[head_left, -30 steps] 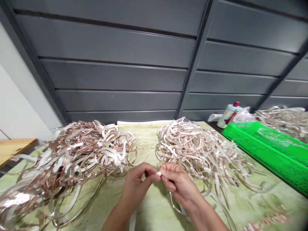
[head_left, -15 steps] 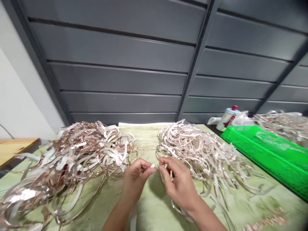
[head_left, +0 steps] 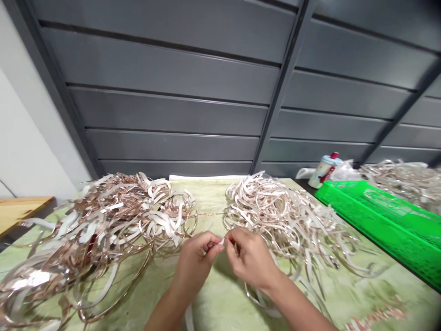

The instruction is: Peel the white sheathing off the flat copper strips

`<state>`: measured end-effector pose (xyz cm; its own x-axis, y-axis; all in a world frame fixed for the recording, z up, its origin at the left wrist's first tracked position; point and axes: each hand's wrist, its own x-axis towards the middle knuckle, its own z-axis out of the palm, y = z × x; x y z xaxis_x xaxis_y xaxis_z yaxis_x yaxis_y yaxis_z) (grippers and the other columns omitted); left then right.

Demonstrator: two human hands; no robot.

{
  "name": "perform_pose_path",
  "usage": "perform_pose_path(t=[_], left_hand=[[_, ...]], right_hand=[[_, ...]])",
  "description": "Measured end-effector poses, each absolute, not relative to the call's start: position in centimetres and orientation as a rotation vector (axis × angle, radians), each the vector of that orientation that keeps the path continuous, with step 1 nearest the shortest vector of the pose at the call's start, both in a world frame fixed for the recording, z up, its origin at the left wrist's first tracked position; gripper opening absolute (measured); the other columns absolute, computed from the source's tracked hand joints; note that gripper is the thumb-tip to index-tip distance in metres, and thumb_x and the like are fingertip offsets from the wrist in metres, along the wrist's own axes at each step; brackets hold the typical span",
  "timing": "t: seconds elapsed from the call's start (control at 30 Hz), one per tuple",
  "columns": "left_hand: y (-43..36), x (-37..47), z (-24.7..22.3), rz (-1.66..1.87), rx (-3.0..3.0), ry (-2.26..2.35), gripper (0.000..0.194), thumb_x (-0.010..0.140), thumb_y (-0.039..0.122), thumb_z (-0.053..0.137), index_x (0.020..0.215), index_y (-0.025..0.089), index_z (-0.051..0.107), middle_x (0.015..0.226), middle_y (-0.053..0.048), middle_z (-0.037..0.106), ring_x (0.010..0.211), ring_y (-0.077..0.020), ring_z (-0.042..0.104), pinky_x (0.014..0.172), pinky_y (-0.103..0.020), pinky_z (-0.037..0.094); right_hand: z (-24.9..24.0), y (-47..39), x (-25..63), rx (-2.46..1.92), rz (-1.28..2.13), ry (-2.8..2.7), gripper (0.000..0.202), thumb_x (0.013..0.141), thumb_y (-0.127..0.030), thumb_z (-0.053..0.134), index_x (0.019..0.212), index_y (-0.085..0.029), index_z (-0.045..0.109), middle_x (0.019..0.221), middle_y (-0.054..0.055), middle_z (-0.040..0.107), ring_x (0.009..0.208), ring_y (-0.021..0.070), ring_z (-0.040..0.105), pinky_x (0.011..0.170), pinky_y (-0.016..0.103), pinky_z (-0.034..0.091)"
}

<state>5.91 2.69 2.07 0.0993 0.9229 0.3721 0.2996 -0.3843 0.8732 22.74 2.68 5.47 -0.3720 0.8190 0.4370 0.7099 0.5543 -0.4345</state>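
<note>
My left hand (head_left: 199,257) is closed in a pinch on the end of a white strip (head_left: 222,241); only a tiny bit shows at the fingertips. A pale strip length hangs under my left wrist. My right hand (head_left: 250,255) is also pinched, its fingertips meeting those of my left hand at the white end. Whether it grips that same end is hard to make out. Left of my hands lies a tangled pile of rose-gold and white strips (head_left: 120,207). A second pile of similar strips (head_left: 272,207) lies just beyond my right hand.
A green plastic basket (head_left: 372,216) stands at the right, with a lidded cup (head_left: 324,172) behind it. More strips (head_left: 406,179) lie at far right. Small coppery scraps (head_left: 375,318) are on the green tabletop (head_left: 213,299). Grey panels (head_left: 172,110) rise behind.
My right hand has moved left, closing the gap, so the fingertips of both hands now meet at the white strip end. The piles have not moved.
</note>
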Motion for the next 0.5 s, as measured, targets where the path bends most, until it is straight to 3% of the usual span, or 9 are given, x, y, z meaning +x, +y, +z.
perform_pose_path(t=[0.13,0.27,0.4,0.5], left_hand=[[2.7,5.1,2.5,1.269,1.677,1.068,0.006,0.08,0.024,0.07,0.076,0.022,0.073,0.07,0.0,0.068,0.066,-0.0139,0.057,0.064,-0.024,0.041],[2.8,5.1,2.3,1.247,1.338,0.844,0.005,0.074,0.026,0.078,0.073,0.022,0.074,0.068,0.0,0.069,0.064,-0.0125,0.058,0.062,-0.023,0.042],[2.9,5.8,2.0,1.399,1.159,0.624,0.005,0.07,0.022,0.08,0.073,0.024,0.077,0.08,-0.002,0.071,0.074,-0.0144,0.062,0.068,-0.024,0.046],[2.6,6.0,2.6,1.493,1.244,0.739,0.004,0.075,0.024,0.077,0.078,0.024,0.079,0.085,-0.004,0.071,0.081,-0.016,0.064,0.073,-0.025,0.048]], right_hand=[[6.1,2.8,23.2,-1.232,0.852,-1.911,0.018,0.081,-0.018,0.056,0.063,-0.018,0.056,0.054,-0.003,0.049,0.048,0.0098,0.04,0.047,0.023,0.028],[6.3,3.1,23.1,-1.059,1.433,-1.507,0.015,0.073,-0.024,0.067,0.063,-0.016,0.06,0.047,-0.006,0.045,0.041,0.0062,0.032,0.042,0.02,0.022],[6.0,3.2,22.2,-0.844,1.813,-1.116,0.018,0.064,-0.024,0.077,0.062,-0.014,0.062,0.043,-0.009,0.042,0.036,0.0015,0.019,0.038,0.019,0.009],[5.8,3.3,21.5,-0.774,1.809,-0.998,0.022,0.066,-0.026,0.079,0.063,-0.013,0.061,0.045,-0.008,0.043,0.036,0.0011,0.018,0.038,0.019,0.007]])
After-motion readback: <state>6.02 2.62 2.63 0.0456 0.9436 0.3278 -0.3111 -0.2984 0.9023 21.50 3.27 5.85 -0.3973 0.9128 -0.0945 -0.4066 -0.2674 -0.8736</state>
